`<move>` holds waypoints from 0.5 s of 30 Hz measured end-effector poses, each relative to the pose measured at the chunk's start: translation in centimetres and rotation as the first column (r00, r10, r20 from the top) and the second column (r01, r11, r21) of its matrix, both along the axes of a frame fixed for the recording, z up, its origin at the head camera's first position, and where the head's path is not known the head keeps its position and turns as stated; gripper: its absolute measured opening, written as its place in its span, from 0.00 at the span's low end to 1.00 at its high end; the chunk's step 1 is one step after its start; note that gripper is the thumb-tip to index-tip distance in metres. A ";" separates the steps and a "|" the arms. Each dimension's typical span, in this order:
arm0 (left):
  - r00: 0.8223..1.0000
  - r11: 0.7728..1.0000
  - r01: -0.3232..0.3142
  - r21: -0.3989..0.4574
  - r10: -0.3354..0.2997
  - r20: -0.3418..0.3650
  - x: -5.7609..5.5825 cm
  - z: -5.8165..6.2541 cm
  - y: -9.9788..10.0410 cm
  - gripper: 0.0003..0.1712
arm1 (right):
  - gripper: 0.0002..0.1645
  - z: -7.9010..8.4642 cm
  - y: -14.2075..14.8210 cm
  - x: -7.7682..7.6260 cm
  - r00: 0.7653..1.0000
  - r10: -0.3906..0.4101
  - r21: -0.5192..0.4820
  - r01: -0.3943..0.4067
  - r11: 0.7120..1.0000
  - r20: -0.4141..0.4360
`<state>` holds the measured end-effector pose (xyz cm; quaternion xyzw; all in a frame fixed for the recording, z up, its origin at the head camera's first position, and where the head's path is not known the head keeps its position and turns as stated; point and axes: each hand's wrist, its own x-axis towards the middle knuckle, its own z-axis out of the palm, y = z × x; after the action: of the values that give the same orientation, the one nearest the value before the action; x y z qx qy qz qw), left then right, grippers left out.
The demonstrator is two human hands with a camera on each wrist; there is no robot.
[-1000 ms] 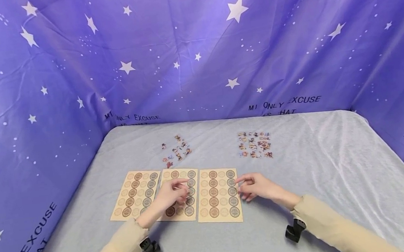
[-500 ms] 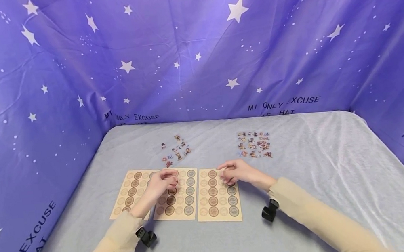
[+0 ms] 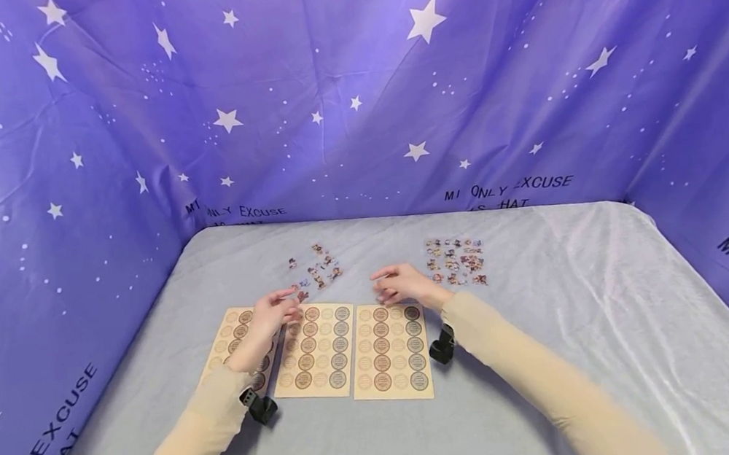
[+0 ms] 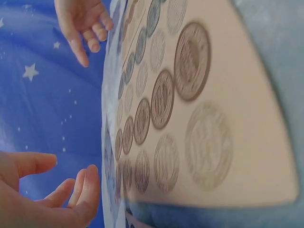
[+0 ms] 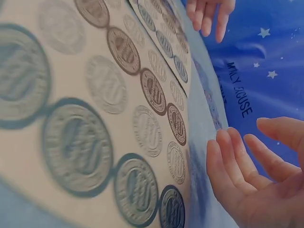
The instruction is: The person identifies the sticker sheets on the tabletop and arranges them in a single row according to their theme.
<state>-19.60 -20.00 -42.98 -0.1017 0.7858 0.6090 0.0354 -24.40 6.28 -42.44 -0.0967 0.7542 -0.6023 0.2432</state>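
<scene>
Your left hand (image 3: pixel 269 319) is relaxed, thumb and fingers apart, over the middle printed sheet's (image 3: pixel 320 361) upper left; its fingertips are just beside the left sticker group (image 3: pixel 318 279). Your right hand (image 3: pixel 407 283), fingers likewise parted, hovers beyond the right printed sheet (image 3: pixel 391 362), between both sticker groups.

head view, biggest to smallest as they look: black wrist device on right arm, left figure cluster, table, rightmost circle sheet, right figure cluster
1. Table
2. Rightmost circle sheet
3. Left figure cluster and right figure cluster: too alike to rank
4. Black wrist device
</scene>
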 end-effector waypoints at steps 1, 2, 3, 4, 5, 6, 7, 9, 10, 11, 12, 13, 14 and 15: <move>1.000 1.000 -0.008 -0.001 0.008 0.003 -0.2 0.0 -0.2 0.24 | 0.22 0.0 -0.3 -0.2 1.000 -0.009 0.005 0.009 1.000 0.014; 1.000 1.000 -0.017 -0.005 0.017 0.013 -0.4 0.0 -0.4 0.23 | 0.22 0.0 -0.5 -0.5 1.000 -0.018 0.005 0.018 1.000 0.025; 0.999 1.000 -0.027 -0.008 0.027 0.021 -0.6 0.0 -0.6 0.23 | 0.22 0.0 -0.8 -0.7 0.999 -0.027 0.009 0.027 1.000 0.030; 0.999 1.000 -0.025 -0.018 0.026 0.022 -0.7 0.1 -0.8 0.23 | 0.22 -0.1 -1.0 -1.0 0.999 -0.035 0.008 0.035 0.999 0.034; 0.999 0.999 -0.026 -0.023 0.027 0.022 -0.9 0.1 -0.9 0.23 | 0.22 -0.1 -1.3 -1.2 0.998 -0.044 0.007 0.043 0.999 0.037; 0.999 0.999 -0.030 -0.023 0.030 0.025 -1.0 0.2 -1.0 0.23 | 0.21 0.0 -1.5 -1.4 0.998 -0.054 0.006 0.054 0.999 0.042; 0.999 0.999 -0.033 -0.026 0.034 0.032 -1.1 0.2 -1.1 0.23 | 0.21 -0.1 -1.8 -1.5 0.997 -0.066 0.006 0.066 0.998 0.045; 0.998 0.999 -0.040 -0.031 0.041 0.044 -1.3 0.2 -1.2 0.23 | 0.21 0.0 -2.3 -1.7 0.996 -0.083 0.010 0.083 0.997 0.046; 0.998 0.998 -0.045 -0.033 0.046 0.048 -1.4 0.2 -1.3 0.23 | 0.21 0.0 -2.6 -1.8 0.995 -0.088 0.005 0.088 0.996 0.048; 0.997 0.998 -0.052 -0.039 0.054 0.054 -1.5 0.2 -1.3 0.23 | 0.21 0.0 -2.8 -1.9 0.994 -0.095 0.007 0.095 0.995 0.049; 0.996 0.997 -0.067 -0.038 0.069 0.063 -1.6 0.0 -1.3 0.23 | 0.21 0.0 -3.1 -1.9 0.993 -0.105 0.006 0.105 0.994 0.050; 0.995 0.997 -0.071 -0.037 0.073 0.063 -1.6 -0.1 -1.4 0.23 | 0.21 0.0 -3.4 -2.0 0.992 -0.115 0.003 0.115 0.993 0.048; 0.994 0.996 -0.085 -0.034 0.087 0.068 -1.8 -0.2 -1.4 0.23 | 0.21 0.0 -3.6 -2.0 0.992 -0.123 -0.001 0.123 0.992 0.040; 0.993 0.995 -0.097 -0.029 0.099 0.066 -1.9 -0.4 -1.5 0.23 | 0.21 0.0 -3.9 -2.1 0.990 -0.136 -0.005 0.137 0.991 0.034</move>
<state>-21.54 -21.52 -43.36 -0.1611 0.7860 0.5961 0.0306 -26.47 2.34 -42.41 -0.0357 0.7527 -0.6217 0.2136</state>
